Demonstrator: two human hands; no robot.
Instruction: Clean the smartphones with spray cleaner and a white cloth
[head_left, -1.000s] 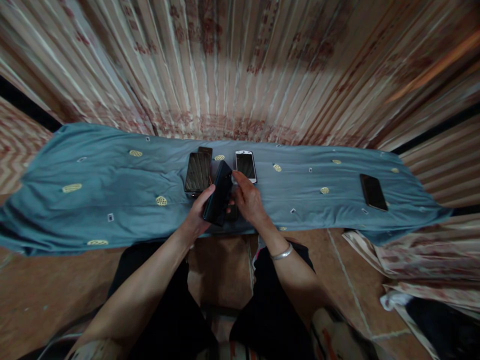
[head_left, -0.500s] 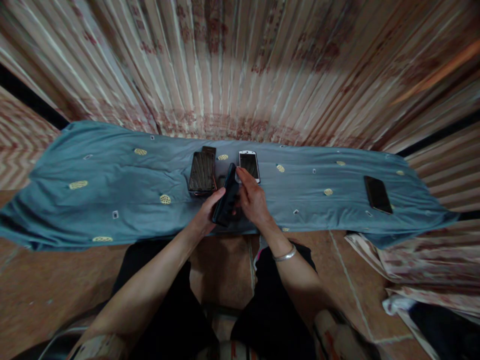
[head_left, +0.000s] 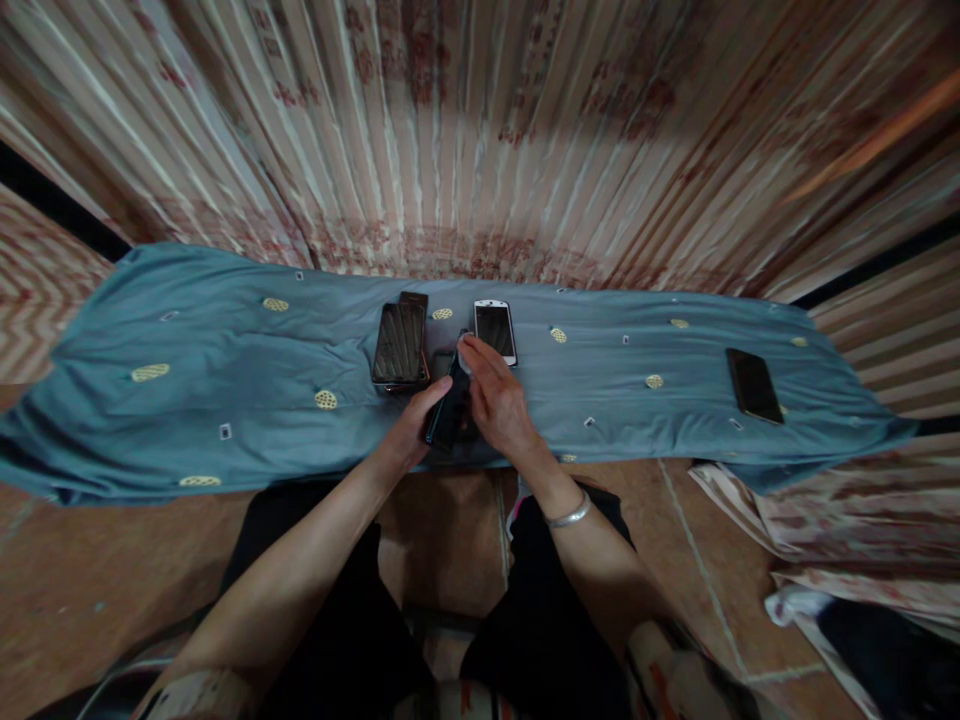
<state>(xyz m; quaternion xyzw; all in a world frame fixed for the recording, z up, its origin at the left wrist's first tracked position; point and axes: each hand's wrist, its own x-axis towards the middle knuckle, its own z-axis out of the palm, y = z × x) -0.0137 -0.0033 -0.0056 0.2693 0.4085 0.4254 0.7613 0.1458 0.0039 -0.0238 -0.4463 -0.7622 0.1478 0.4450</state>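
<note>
Two hands meet at the centre of the blue cloth (head_left: 225,350), over its near edge. The left hand (head_left: 409,432) grips a dark phone (head_left: 448,405) by its lower end, fingers curled around the body; the right hand (head_left: 496,398) lies along the phone's other side, fingers loosely closed against it, forefinger tip at its top corner. Over the last second the phone has turned from broad face showing to nearly edge-on and now stands steeper between the palms, which suggests it is being rotated for handling rather than set down. At eleven o'clock from the hands, a stack of dark phones (head_left: 400,343) lies just beside them; at one o'clock, a white-framed phone (head_left: 495,330), near the right forefinger. Well apart at three o'clock rests a lone black phone (head_left: 754,385).
</note>
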